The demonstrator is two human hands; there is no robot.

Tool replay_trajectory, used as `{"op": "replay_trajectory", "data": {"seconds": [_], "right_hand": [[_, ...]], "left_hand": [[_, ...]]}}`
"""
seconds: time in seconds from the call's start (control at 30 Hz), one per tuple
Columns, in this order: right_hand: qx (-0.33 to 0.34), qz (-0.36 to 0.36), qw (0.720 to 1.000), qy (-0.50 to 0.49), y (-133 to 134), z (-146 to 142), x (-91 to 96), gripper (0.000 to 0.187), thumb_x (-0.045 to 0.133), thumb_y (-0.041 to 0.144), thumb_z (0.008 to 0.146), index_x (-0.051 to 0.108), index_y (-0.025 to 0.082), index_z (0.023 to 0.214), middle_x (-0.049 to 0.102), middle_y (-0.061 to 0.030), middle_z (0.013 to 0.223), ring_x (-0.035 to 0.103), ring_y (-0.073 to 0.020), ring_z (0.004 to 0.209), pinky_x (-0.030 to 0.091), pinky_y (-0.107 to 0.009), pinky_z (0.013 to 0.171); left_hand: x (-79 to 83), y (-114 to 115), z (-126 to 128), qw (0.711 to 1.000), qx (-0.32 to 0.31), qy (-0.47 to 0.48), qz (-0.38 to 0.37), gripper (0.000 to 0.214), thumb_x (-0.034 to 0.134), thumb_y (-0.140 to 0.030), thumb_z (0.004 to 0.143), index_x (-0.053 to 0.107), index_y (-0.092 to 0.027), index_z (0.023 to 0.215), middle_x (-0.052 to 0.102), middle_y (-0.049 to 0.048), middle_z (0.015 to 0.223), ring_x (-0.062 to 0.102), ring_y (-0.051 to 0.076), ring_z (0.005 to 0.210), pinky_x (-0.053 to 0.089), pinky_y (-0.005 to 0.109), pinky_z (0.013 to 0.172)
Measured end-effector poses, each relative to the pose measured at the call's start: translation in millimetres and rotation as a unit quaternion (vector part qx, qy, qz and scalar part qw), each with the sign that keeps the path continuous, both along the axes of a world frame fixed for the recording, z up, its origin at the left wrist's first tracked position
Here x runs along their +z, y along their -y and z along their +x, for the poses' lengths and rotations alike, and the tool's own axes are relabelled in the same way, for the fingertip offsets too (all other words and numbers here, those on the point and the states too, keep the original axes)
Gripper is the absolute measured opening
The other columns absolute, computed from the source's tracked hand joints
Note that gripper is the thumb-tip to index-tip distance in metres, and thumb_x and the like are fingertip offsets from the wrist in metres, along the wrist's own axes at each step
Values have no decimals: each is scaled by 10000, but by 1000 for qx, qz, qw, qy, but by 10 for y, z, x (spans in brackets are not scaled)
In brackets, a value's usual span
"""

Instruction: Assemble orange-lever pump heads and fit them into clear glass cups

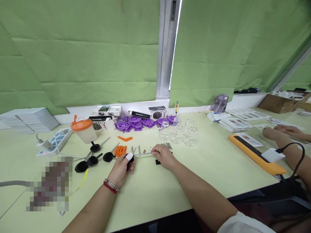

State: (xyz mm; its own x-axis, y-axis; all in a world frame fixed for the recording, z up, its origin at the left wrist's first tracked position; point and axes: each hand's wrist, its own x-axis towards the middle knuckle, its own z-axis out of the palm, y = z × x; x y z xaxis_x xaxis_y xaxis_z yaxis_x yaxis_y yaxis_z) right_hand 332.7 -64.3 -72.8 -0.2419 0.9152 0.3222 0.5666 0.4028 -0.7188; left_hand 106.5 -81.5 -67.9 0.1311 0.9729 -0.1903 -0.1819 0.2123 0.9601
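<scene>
My left hand (121, 170), its thumb tip wrapped in white, is closed around a black plastic piece (130, 158). A thin metal rod (143, 154) runs from that piece to the right. At the rod's far end, the fingertips of my right hand (163, 156) are pinched together; any small part between them is hidden. A flat black part (158, 162) lies partly under my right hand. Springs (167, 145), small brass-coloured bits (144, 151) and metal pins (139, 150) lie just behind. Orange bent pieces (120, 150) are stacked near my left hand.
Black cup-shaped pieces with rods (93, 160) lie left, near a lidded jar (84, 132) and power strip (57, 139). Purple parts (134, 123), boxes (157, 112) and clear glass vessels (189, 139) stand behind. An orange power strip (255, 155) and another person's hands (274, 132) are right.
</scene>
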Motion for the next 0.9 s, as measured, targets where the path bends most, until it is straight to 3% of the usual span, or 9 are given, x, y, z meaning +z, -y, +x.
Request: {"op": "replay_trajectory", "data": {"seconds": [0.17,0.3,0.9], "right_hand": [[-14,-1,1000,-10,-4,10,-20,139,615,127,769,648,208,876,599,-5,859,514,-127,717,371,-255,673],[-5,2,1000,-5,9,-10,1,125,567,98,788,639,198,768,592,-2,817,509,-127,717,365,-254,675],[-15,-19,1000,8,26,-41,59,155,523,107,813,615,193,722,613,-10,819,546,-147,776,379,-273,719]], "left_hand": [[10,5,6,1000,0,0,-4,342,663,-515,715,559,-189,693,588,29,635,449,112,450,360,259,418],[24,9,19,1000,2,-1,2,348,658,-513,719,549,-185,688,578,20,625,446,105,438,365,256,411],[40,32,57,1000,3,-9,5,334,643,-483,730,529,-169,738,578,-5,645,454,78,427,358,222,388]]}}
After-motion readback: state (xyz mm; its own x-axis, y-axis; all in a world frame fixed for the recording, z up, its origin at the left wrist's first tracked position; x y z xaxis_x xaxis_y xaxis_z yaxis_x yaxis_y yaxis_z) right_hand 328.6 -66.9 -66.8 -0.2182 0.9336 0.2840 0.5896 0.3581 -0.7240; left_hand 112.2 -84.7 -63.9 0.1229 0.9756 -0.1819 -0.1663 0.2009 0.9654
